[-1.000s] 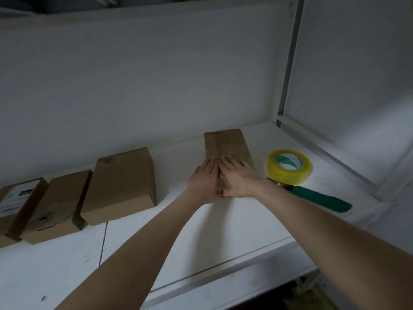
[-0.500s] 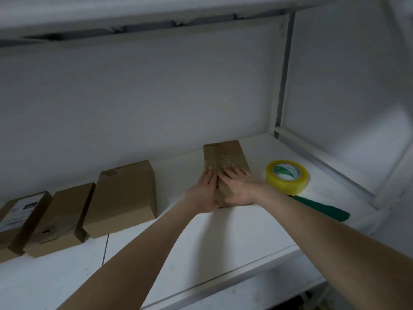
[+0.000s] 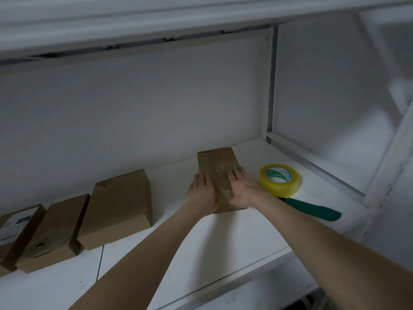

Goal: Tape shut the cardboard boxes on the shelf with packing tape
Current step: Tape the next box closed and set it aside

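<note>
A small cardboard box (image 3: 218,166) lies flat on the white shelf (image 3: 201,242), with a glossy strip of clear tape running down its top. My left hand (image 3: 201,192) lies with straight fingers on the box's left side. My right hand (image 3: 242,189) presses flat on its right side, fingers pointing away from me. The tape strip shows between the two hands. A yellow roll of packing tape (image 3: 279,180) sits just right of the box, untouched.
A green-handled cutter (image 3: 312,209) lies on the shelf by my right wrist. Three more cardboard boxes stand to the left: a large one (image 3: 118,209), a medium one (image 3: 53,231) and a labelled one (image 3: 15,227). A shelf board runs overhead; a white upright post (image 3: 271,86) stands at right.
My hands, which lay side by side on the middle of the box, have slid apart to its left and right sides. The camera has tilted upward, showing the upper shelf.
</note>
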### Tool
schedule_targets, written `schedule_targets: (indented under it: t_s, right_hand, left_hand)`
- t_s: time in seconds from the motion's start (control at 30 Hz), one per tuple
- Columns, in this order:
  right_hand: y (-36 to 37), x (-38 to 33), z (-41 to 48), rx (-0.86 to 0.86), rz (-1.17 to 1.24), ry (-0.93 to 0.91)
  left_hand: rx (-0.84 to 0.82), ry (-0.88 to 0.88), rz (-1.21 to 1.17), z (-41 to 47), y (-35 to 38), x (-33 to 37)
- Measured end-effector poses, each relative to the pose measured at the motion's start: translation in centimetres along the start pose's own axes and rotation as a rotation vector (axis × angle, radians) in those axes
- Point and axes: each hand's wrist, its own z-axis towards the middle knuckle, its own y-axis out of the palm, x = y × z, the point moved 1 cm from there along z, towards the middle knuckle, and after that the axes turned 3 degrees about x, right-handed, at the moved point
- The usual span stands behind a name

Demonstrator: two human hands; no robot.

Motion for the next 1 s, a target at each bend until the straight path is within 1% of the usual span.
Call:
schedule_targets:
  t_s: [0.07,0.13,0.2,0.23,0.3,0.4,0.47,0.5,0.57,0.67,0.73,0.77,0.8,0.87,1.0]
  right_hand:
    - [0.0,0.2,0.6,0.012,0.077,0.019]
    - [-0.4,0.3,0.8,-0.005,0.154,0.027]
    - [-1.2,0.7,0.5,0.020,0.249,0.031]
    - [-1.6,1.2,0.2,0.070,0.301,0.042]
    - [-2.3,2.8,-0.5,0.223,0.360,0.098]
    - [-3.0,5.9,-1.8,0.414,0.318,0.288]
    - [-3.3,8.2,-2.7,0.478,0.313,0.404]
    - [-3.3,9.4,-3.3,0.478,0.303,0.444]
    - [-2.9,11.4,-4.8,0.394,0.254,0.499]
    - [-0.5,13.7,-6.7,0.149,0.179,0.518]
    - [1.2,14.5,-7.4,0.034,0.136,0.495]
    - [1.8,14.8,-7.5,0.021,0.128,0.475]
    - [2.2,15.1,-7.4,0.032,0.150,0.453]
    - [2.5,15.6,-7.3,0.039,0.279,0.393]
    - [2.6,16.9,-7.5,0.006,0.637,0.288]
  left_hand:
    - [0.058,0.041,0.033,0.6,0.2,0.7]
    - [0.039,0.109,0.051,0.9,0.7,1.4]
    - [0.015,0.120,0.072,1.3,1.1,1.5]
    - [0.022,0.117,0.083,1.7,1.3,1.2]
    - [0.024,0.103,0.094,2.4,1.5,0.3]
    - [0.009,0.063,0.093,3.4,1.2,-0.7]
    - [-0.009,0.019,0.056,3.8,0.9,-0.4]
    - [-0.003,-0.003,0.031,3.9,0.6,0.0]
    - [0.093,0.002,0.004,4.1,-0.2,1.5]
    - [0.275,0.181,-0.038,3.9,-1.6,5.0]
    - [0.309,0.285,-0.131,3.6,-1.8,7.3]
    - [0.296,0.309,-0.192,3.5,-1.6,8.2]
    - [0.271,0.320,-0.250,3.4,-1.3,9.0]
    - [0.214,0.305,-0.336,3.4,-0.4,9.8]
    - [0.174,0.176,-0.416,4.2,0.4,10.1]
